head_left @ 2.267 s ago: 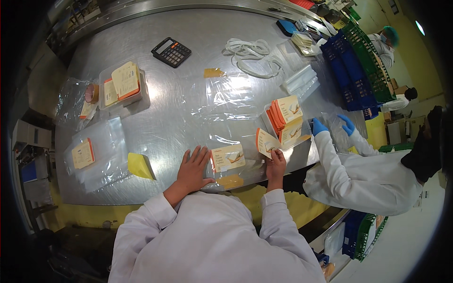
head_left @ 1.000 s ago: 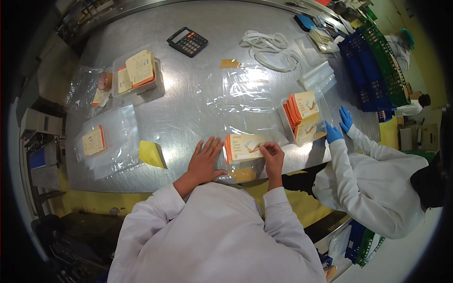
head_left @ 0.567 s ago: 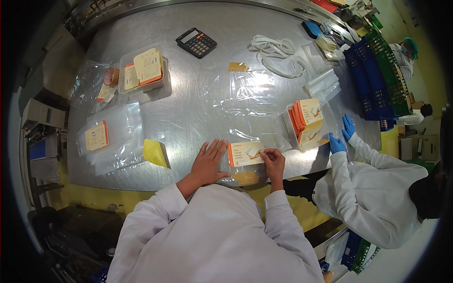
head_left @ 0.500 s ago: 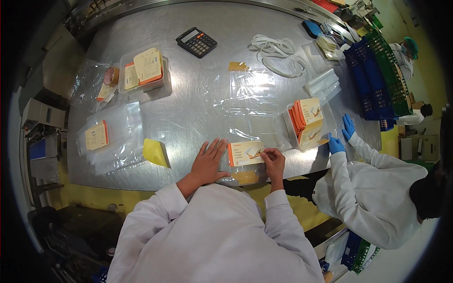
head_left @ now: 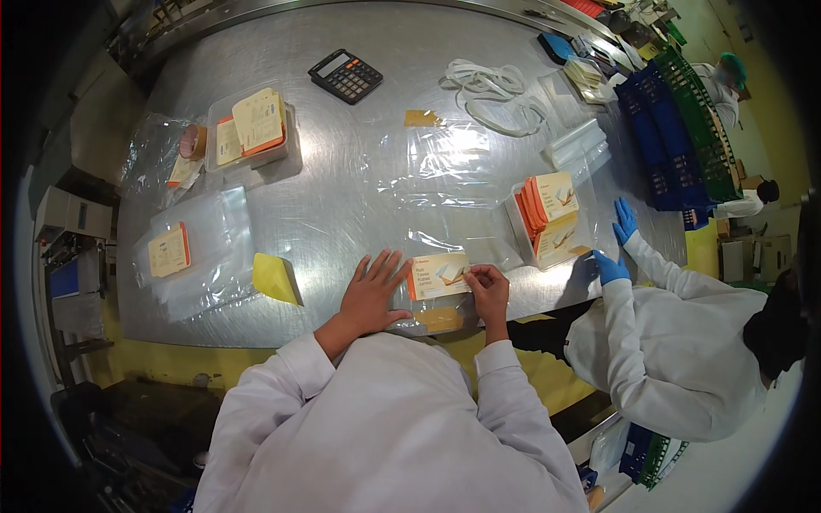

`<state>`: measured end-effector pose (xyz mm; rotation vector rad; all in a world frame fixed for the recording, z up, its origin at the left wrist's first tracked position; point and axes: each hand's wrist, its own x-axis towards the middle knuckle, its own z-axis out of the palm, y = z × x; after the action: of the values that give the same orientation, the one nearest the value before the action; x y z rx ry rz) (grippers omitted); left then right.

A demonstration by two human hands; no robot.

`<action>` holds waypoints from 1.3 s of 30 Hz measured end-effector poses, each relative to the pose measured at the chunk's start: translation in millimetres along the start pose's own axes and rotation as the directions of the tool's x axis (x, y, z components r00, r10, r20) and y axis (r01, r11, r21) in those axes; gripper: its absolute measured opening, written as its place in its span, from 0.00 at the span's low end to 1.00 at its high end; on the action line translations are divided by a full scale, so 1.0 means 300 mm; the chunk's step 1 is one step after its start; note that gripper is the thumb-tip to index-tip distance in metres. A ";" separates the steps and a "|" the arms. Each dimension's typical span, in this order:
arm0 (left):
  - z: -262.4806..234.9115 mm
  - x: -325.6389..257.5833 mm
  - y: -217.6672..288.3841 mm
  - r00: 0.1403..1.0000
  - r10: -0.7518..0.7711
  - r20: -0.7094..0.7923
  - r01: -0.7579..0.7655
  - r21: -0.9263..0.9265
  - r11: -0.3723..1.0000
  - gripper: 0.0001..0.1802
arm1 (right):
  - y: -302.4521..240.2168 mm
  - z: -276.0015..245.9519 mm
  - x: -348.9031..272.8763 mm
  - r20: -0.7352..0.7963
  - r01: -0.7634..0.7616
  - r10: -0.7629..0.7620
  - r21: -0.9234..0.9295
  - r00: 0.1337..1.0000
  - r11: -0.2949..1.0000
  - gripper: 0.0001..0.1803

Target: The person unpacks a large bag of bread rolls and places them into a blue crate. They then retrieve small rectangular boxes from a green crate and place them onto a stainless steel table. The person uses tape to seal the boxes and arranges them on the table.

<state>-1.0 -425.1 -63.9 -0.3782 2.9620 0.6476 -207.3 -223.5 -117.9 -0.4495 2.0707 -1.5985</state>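
A cream and orange card packet (head_left: 438, 275) lies near the front edge of the steel table (head_left: 359, 171), inside a clear plastic bag (head_left: 462, 250). My left hand (head_left: 372, 291) rests flat, fingers spread, on the bag at the packet's left end. My right hand (head_left: 487, 286) pinches the packet's right end with its fingertips. A small tan label (head_left: 438, 320) lies on the table just below the packet.
A clear tray of upright packets (head_left: 547, 214) stands to the right, beside a co-worker's blue-gloved hands (head_left: 617, 248). At the left lie a yellow pad (head_left: 274, 278), a bagged packet (head_left: 169, 250) and a tray of packets (head_left: 250, 128). At the back are a calculator (head_left: 345, 75) and white bands (head_left: 487, 85).
The packet has come from beside the right-hand tray to lie between my hands inside the bag. My left hand stays flat, and my right hand now pinches the packet's right end.
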 end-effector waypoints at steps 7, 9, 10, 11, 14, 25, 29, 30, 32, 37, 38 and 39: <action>-0.007 -0.002 0.002 0.999 0.039 -0.019 -0.039 0.018 0.999 0.53 | -0.037 0.022 0.002 -0.011 0.049 -0.054 -0.272 0.998 0.961 0.11; -0.009 0.002 0.002 0.998 0.050 -0.023 -0.049 0.017 0.999 0.53 | -0.057 0.023 0.015 0.018 0.064 -0.063 -0.438 0.998 0.897 0.15; -0.007 0.002 -0.002 0.998 0.051 -0.027 -0.051 0.016 0.999 0.53 | -0.104 0.031 0.025 0.043 0.050 -0.033 -0.529 0.999 0.847 0.17; -0.005 -0.001 -0.004 0.998 0.055 -0.029 -0.054 0.014 0.998 0.53 | -0.152 0.037 0.027 0.061 0.036 0.002 -0.614 0.998 0.789 0.19; 0.004 -0.001 -0.010 1.000 0.028 -0.011 -0.028 0.024 0.999 0.54 | -0.294 0.031 0.035 -0.038 -0.016 -0.028 -0.819 0.999 0.574 0.21; 0.012 0.001 -0.009 1.000 0.021 0.001 -0.021 0.022 1.000 0.54 | -0.145 -0.021 -0.045 0.256 0.303 -0.182 -0.901 0.949 0.311 0.30; 0.013 0.005 -0.006 0.999 0.023 0.039 -0.024 0.028 0.999 0.53 | -0.144 0.134 -0.111 0.402 0.402 -0.107 -0.785 0.910 0.471 0.31; 0.016 0.006 -0.002 0.999 0.018 0.034 -0.019 0.020 1.000 0.54 | -0.174 0.134 -0.120 0.446 0.479 -0.182 -0.767 0.876 0.427 0.30; 0.006 0.007 0.000 1.000 0.018 0.021 -0.018 0.018 1.000 0.54 | -0.141 0.059 -0.058 0.342 0.402 -0.213 -0.801 0.915 0.444 0.29; 0.024 0.013 -0.001 1.000 0.017 -0.001 -0.017 0.031 0.999 0.54 | 0.010 -0.238 -0.058 -0.221 0.067 -0.241 -0.591 0.945 0.804 0.25; 0.026 0.008 0.001 1.000 0.014 0.001 -0.014 0.034 0.999 0.54 | 0.034 -0.256 -0.088 -0.328 0.028 -0.230 -0.519 0.916 0.854 0.24; 0.033 0.004 0.001 1.000 0.016 -0.005 -0.016 0.036 0.999 0.54 | 0.059 -0.247 -0.117 -0.397 0.008 -0.240 -0.504 0.886 0.864 0.24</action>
<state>-1.8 -420.8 -72.8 -0.3544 2.9805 0.5944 -218.8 -140.6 -114.0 -0.4188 2.8846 -1.3126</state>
